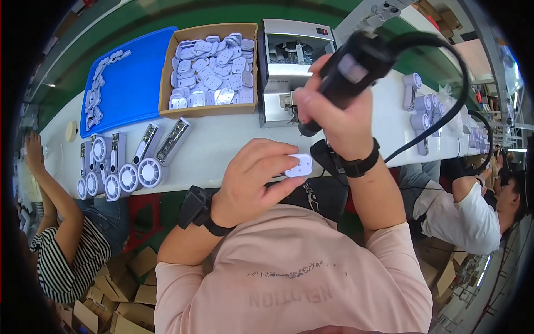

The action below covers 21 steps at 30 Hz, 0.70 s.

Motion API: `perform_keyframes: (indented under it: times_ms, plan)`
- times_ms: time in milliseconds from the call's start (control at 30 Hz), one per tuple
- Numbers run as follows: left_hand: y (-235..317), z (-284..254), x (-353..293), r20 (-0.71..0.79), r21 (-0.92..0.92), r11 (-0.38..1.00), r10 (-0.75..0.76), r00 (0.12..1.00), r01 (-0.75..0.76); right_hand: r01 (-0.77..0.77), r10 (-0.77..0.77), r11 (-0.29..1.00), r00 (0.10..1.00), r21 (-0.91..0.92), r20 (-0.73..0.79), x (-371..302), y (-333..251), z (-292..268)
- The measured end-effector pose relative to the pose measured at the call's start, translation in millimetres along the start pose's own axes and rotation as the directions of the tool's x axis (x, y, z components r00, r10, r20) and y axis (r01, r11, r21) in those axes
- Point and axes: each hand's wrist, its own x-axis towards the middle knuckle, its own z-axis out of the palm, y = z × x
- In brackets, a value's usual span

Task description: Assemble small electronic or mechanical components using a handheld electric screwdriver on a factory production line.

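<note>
My left hand [256, 177] pinches a small white plastic cover [301, 165] with several holes between thumb and fingertips, in front of my body at the table's near edge. In my right hand [345, 119] is a black electric screwdriver [351, 69], its tip pointing down and left. The tip stands above the cover, apart from it. Just behind the tip is a grey and black screw feeder [275, 83]. The screwdriver's thick black cable arcs off to the right.
A cardboard box [254, 72] of white plastic covers stands left of the feeder, beside a blue tray [133, 78] holding small white parts. White handheld fans [150, 171] with exposed boards lie front left; more fans [421, 119] stand right. A person sits on each side. Cardboard boxes [119, 284] lie below.
</note>
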Motion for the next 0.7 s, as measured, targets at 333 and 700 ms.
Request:
perform_keyframes:
  times_ms: [333,700]
  plan:
    - [-1,0,4,-0.006,0.004,1.000,-0.024,1.000,0.024,0.296,-0.395,0.887,0.883,0.354,0.254,-22,-82,-9]
    - [-4,-3,4,0.025,0.042,0.998,0.034,0.999,-0.035,0.213,-0.242,0.962,0.954,0.169,0.178,-35,-76,22]
